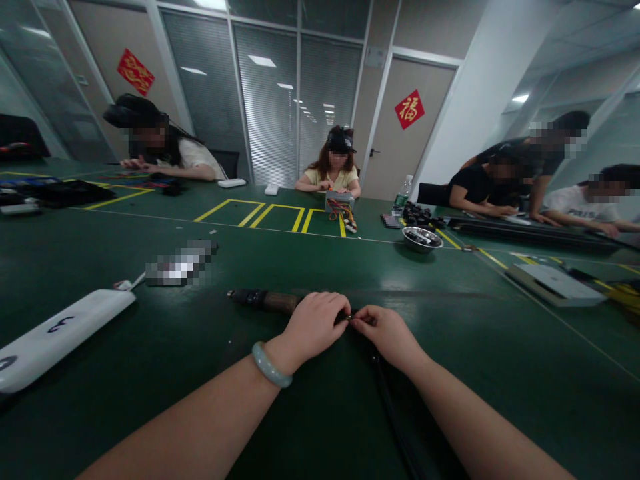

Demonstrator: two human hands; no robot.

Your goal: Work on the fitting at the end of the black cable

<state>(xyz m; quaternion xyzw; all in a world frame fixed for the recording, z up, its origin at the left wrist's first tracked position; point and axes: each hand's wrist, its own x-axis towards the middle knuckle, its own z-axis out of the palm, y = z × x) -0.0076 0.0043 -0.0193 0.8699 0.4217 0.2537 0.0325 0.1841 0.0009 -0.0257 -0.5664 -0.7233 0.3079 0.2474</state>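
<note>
My left hand (316,321), with a pale green bangle (271,365) at its wrist, is closed, its fingertips bent inward. A small shiny piece (349,318) shows where these fingertips meet those of my right hand (387,331), which is closed in a pinch. Its exact kind is too small to tell. Behind my left hand lies a rod-like handle (280,302), brown in the middle and black toward its left end; my hand hides its right part. Below my right hand a long black strip or tube (387,400) runs toward the near edge.
A white power strip (70,337) lies left on the green table (165,373), near a blurred-out flat object (181,265). Farther off are a metal bowl (423,239), a bottle (403,192) and a pale flat box (556,283). Several people work around the table's far side.
</note>
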